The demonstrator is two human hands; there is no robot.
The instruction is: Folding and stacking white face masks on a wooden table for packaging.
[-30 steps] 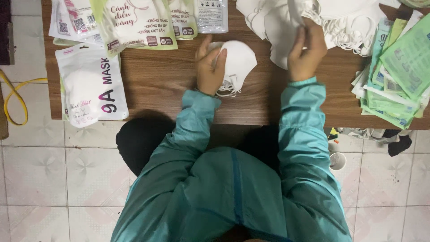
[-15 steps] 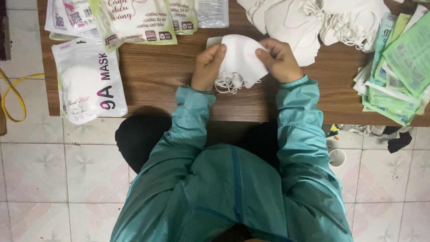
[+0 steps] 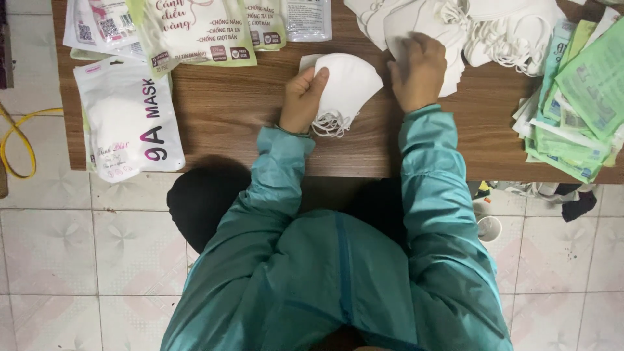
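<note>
Head view: left hand [image 3: 300,101] pinches a folded white fabric face mask [image 3: 344,88] against the brown wooden table [image 3: 227,117], ear loops dangling below. Right hand [image 3: 421,71] lies flat, fingers spread, on the heap of loose white masks [image 3: 494,26]. Filled white pouch [image 3: 127,120] lies left, green flat packets [image 3: 578,97] right; many masks look left unpacked.

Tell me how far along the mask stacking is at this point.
Done: a few folded white masks sit stacked on the wooden table, pinned by the left hand. In hand: the right hand rests on the loose mask pile, fingers bent over one mask. Left: most of that pile, plus the flat green pouches at the right edge. A filled white mask bag lies at the left edge.
</note>
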